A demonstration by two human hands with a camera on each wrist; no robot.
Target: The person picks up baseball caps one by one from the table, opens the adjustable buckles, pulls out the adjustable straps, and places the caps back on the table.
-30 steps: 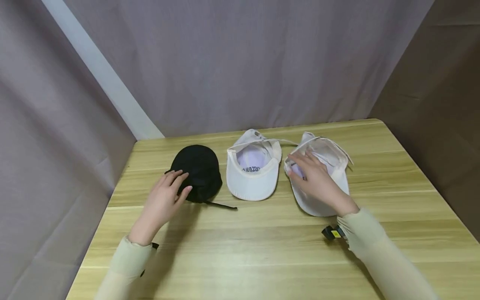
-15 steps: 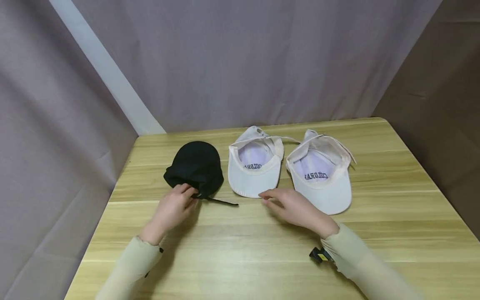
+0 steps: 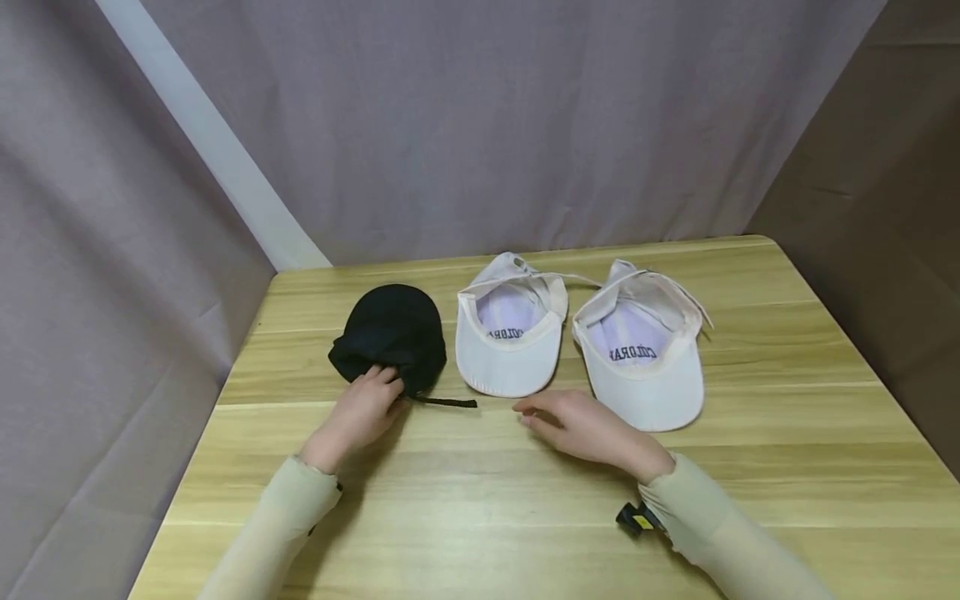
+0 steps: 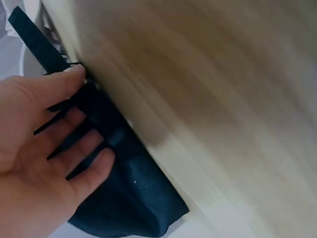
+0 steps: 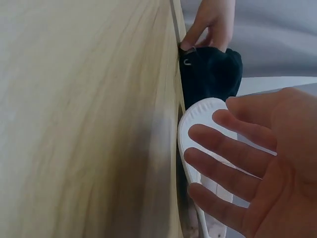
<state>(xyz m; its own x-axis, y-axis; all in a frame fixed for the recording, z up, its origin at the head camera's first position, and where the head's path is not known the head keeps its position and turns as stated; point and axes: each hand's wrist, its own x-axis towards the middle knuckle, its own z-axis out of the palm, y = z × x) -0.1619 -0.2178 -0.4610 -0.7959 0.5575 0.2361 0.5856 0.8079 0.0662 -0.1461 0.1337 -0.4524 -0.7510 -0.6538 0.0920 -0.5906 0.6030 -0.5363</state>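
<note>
In the head view a black cap (image 3: 393,325) sits crown up at the left, its strap (image 3: 450,402) trailing right. My left hand (image 3: 363,408) grips its near edge; in the left wrist view the thumb lies on the strap end and the curled fingers (image 4: 96,168) reach against the dark cloth (image 4: 133,193). My right hand (image 3: 577,423) hovers with relaxed, spread fingers (image 5: 228,148) just in front of the middle white cap (image 3: 506,367), holding nothing. To its right lies another white cap (image 3: 652,392). Both white caps rest upside down, brims toward me, with dark lettering inside.
The wooden table (image 3: 480,517) carries all the caps in a row. A grey curtain (image 3: 510,125) hangs behind its far edge, and a brown panel (image 3: 877,208) stands at the right. A white strap (image 3: 577,277) stretches between the white caps.
My right hand has left the rightmost white cap and moved left and nearer. My left hand has gone from the black cap's side to its near edge and taken hold there.
</note>
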